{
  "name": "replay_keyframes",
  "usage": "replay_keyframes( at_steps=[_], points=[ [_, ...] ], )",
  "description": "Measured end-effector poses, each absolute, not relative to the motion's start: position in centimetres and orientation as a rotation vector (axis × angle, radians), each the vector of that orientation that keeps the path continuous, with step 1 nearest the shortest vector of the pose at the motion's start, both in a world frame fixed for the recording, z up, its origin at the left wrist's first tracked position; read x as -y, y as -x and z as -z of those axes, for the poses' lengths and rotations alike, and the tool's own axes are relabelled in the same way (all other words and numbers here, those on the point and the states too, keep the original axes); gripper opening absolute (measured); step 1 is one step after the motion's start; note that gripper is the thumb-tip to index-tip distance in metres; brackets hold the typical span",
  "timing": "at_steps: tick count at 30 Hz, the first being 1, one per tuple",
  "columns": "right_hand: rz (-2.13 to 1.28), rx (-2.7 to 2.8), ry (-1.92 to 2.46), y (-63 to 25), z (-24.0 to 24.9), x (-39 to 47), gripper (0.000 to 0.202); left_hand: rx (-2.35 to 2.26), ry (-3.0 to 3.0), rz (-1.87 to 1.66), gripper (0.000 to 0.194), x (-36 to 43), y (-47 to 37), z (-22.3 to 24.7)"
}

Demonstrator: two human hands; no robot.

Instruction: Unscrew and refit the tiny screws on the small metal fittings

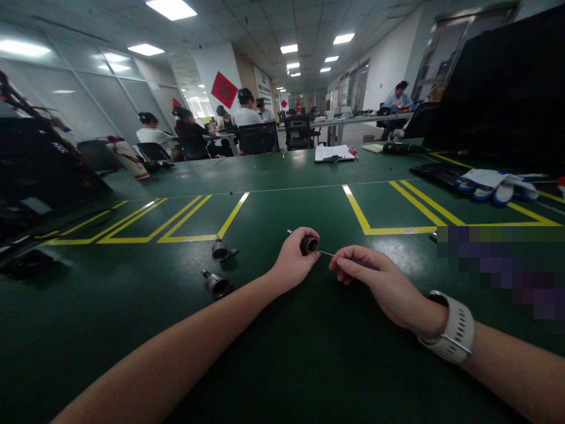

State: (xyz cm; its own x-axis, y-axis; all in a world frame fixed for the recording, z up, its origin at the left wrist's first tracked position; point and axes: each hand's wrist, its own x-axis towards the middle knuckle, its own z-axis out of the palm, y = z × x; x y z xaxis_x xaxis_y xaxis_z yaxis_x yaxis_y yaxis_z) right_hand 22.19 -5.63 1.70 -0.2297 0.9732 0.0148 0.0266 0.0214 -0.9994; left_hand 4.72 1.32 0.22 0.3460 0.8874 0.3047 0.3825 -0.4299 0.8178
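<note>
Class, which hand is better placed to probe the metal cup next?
Probably the right hand: it holds the thin tool, pointing at the metal cup, which the left hand grips.

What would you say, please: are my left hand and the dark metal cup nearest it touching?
Touching. The head view shows the left hand with its fingers curled around the cup.

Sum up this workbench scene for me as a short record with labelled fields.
left hand: holds a dark metal cup
right hand: holds a slim tool, tip by the cup
right wrist: pale band
left of hands: two metal cups
far right: white-and-blue gloves
surface: green table, yellow lines
</note>
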Motion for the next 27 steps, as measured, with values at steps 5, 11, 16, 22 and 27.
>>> replay_keyframes(
  at_steps=[5,11,16,22,27],
  points=[
    [-1.407,1.328,1.062,-22.11,-1.95,5.67,0.012,-1.009,-1.852,-1.042,0.025,-1.34,-4.6,-0.26],
    [-1.394,1.334,1.082,-22.07,-2.27,5.78,0.013,-0.968,-1.746,-1.077,0.027,-1.35,-4.59,-0.27],
    [-1.394,1.33,1.071,-22.04,-2.18,5.66,0.013,-0.935,-1.655,-1.068,0.028,-1.3,-4.58,-0.45],
    [-1.424,1.276,1.06,-21.89,-2.45,5.64,0.012,-0.848,-1.526,-1.01,0.028,-1.31,-4.34,-0.61],
    [-1.46,1.211,1.005,-21.93,-2.44,5.62,0.013,-0.78,-1.453,-0.947,0.028,-1.32,-4.25,-0.67]
  ],
)
